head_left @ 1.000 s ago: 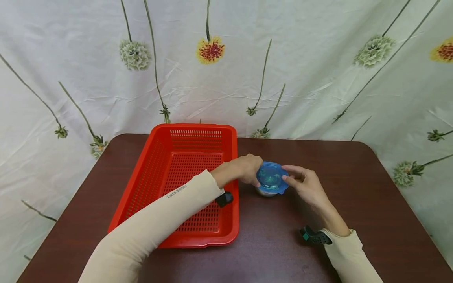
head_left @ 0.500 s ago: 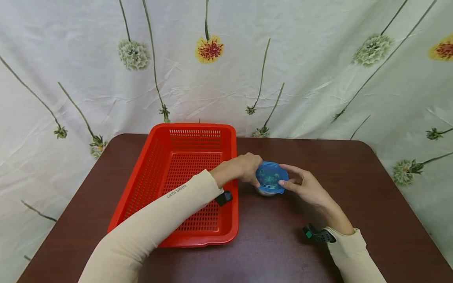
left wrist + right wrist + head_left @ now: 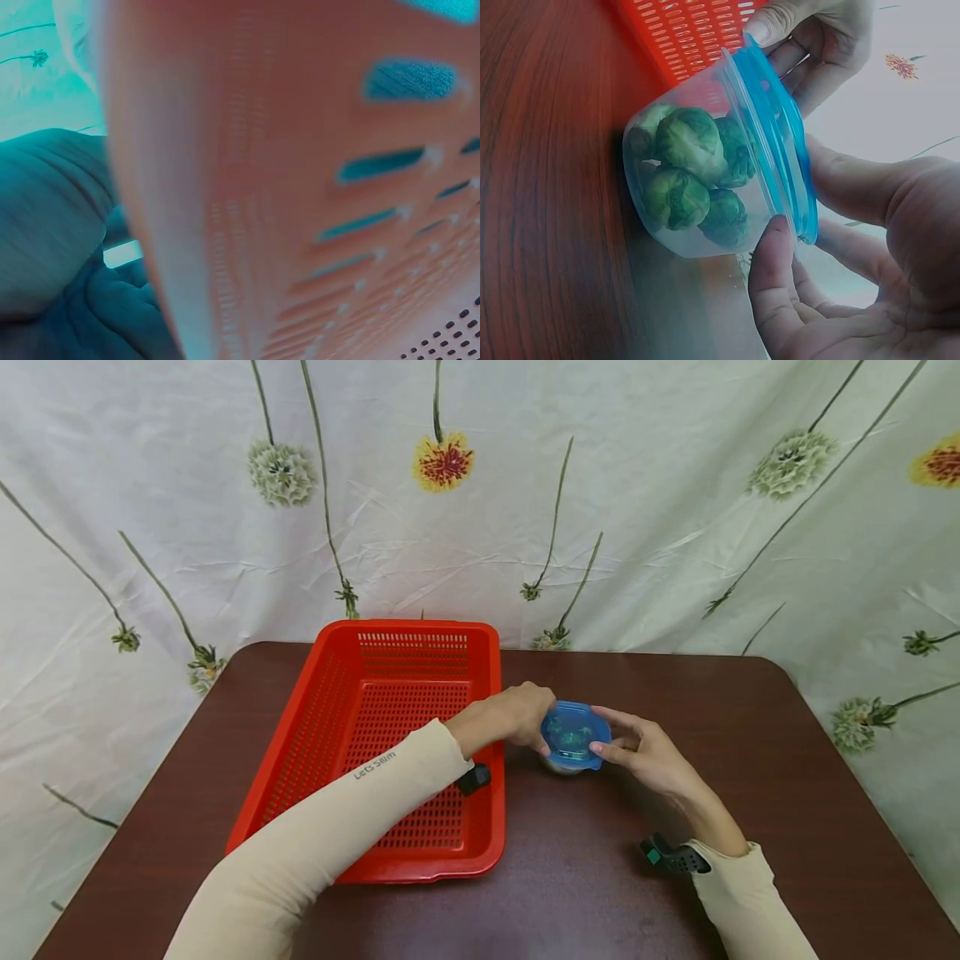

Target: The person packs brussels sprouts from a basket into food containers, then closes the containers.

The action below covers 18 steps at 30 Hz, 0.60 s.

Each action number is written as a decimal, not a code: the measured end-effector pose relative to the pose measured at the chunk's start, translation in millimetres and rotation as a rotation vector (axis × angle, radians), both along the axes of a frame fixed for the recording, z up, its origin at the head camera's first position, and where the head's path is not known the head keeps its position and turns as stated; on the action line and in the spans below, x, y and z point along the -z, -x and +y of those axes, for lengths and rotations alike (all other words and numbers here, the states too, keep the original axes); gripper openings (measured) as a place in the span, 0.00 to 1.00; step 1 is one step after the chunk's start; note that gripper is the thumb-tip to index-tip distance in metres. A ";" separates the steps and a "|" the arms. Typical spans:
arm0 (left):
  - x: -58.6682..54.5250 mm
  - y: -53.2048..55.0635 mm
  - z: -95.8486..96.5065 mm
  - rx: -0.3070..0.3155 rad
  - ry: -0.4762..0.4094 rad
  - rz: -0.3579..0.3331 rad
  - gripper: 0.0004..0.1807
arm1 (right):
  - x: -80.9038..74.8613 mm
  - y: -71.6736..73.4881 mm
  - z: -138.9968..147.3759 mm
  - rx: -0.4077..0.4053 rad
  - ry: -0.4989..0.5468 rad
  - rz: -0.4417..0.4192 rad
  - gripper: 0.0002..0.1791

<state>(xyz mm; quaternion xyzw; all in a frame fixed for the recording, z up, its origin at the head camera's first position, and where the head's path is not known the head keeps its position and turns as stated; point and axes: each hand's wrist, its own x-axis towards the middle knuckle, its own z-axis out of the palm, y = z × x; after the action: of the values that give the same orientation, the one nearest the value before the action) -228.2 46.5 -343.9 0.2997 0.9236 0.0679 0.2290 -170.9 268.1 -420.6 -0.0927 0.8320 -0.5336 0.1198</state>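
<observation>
A clear plastic food container (image 3: 697, 172) with several Brussels sprouts (image 3: 690, 142) inside stands on the table. Its blue lid (image 3: 576, 731) lies over the rim; whether it is sealed all round I cannot tell. From the left, my left hand (image 3: 521, 718) grips the lid's edge, its thumb (image 3: 761, 28) showing at the corner in the right wrist view. On the opposite side my right hand (image 3: 651, 758) pinches the lid's edge, one digit on top and another at the rim. The left wrist view shows mostly basket wall, with part of a hand (image 3: 52, 217) at the left and the container hidden.
A red perforated basket (image 3: 487, 852) stands left of the container, and my left forearm crosses over it. The brown table (image 3: 585, 877) ends at the back against a white flowered cloth (image 3: 660, 485).
My right hand has shifted slightly left, bringing its fingers further onto the lid. The left hand keeps its place, and the container has barely moved.
</observation>
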 end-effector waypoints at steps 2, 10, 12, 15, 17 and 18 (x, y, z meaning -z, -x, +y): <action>-0.3 -0.1 -0.3 0.004 0.004 0.007 0.38 | 0.2 0.0 0.1 -0.003 0.005 0.000 0.35; -0.2 0.7 -0.1 -0.004 0.022 -0.006 0.34 | -3.3 -1.5 -0.4 0.016 -0.012 -0.013 0.36; -0.2 0.6 0.0 -0.008 0.022 -0.010 0.33 | -3.7 -1.6 -0.3 0.016 -0.018 -0.017 0.35; -0.7 0.1 0.2 -0.017 0.013 -0.011 0.31 | -4.1 -1.7 -0.3 0.019 -0.006 -0.028 0.34; -1.3 -0.7 0.1 -0.024 0.006 -0.007 0.30 | -4.7 -2.0 -0.4 0.026 0.001 -0.030 0.33; -1.5 -1.1 0.1 -0.027 0.002 -0.005 0.30 | -5.0 -2.3 -0.4 0.030 0.002 -0.029 0.32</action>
<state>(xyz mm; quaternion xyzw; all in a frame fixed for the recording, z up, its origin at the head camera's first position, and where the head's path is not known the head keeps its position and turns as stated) -227.1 46.5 -342.4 0.2868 0.9272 0.0707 0.2304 -168.6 267.7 -415.6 -0.0727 0.8310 -0.5374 0.1236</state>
